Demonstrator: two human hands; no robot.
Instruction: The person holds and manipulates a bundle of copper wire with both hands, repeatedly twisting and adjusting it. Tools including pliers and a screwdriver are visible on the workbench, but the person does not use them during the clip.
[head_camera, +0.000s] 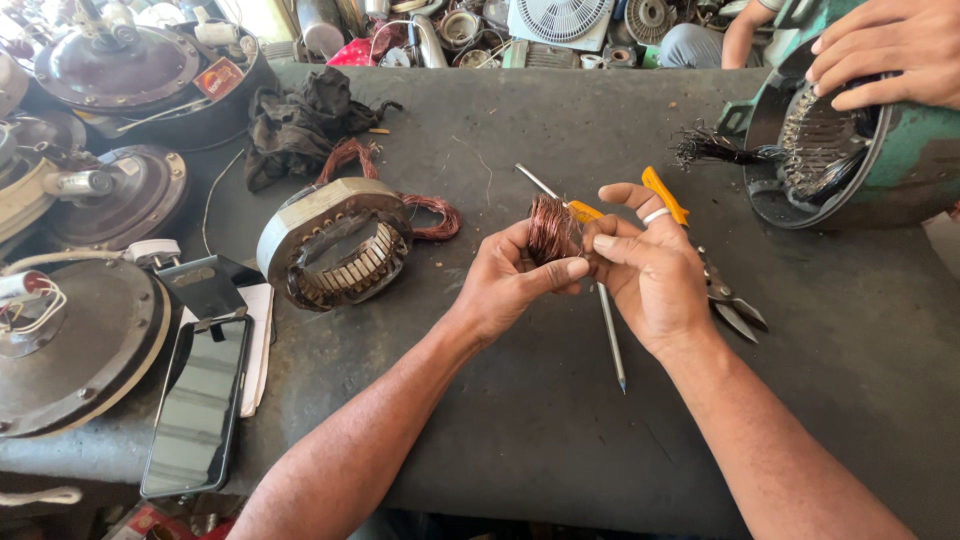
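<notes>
Head view: both hands meet over the middle of the dark surface (520, 440); between them a small bundle of copper wire (552, 228), reddish, coiled tight; left hand (505, 285) clamped on it from the left and below, thumb laid across toward the right; right hand (650, 275) closed on it from the right, fingertips (603, 243) pinching the bundle's right edge, ring on one finger; the two hands touch at the thumbs; bundle sits at the top of the grip, loops standing roughly upright, its flat face turned toward the left hand; neither hand is nearer, both are on it.

Under the hands: a long metal rod (610, 330) lying on the surface, running from upper left to lower right, pointed end toward the person; yellow-handled snips (715, 285) just beside the right hand, partly hidden by it, blades pointing lower right; nothing touches either tool.

Left of the hands: a motor stator (335, 245), ring-shaped, slots bare, tilted on its side, well within the left hand's side; loose copper wire (430, 212) trailing behind it; black rag (300, 125) further back; a phone (195, 405) face up near the surface's near-left edge; round fan motor housings (85, 340) stacked along the left.

Upper right: another person's hand (890, 60) resting on a green motor housing (860, 160) with dark wire ends sticking out; well apart from the bundle.
</notes>
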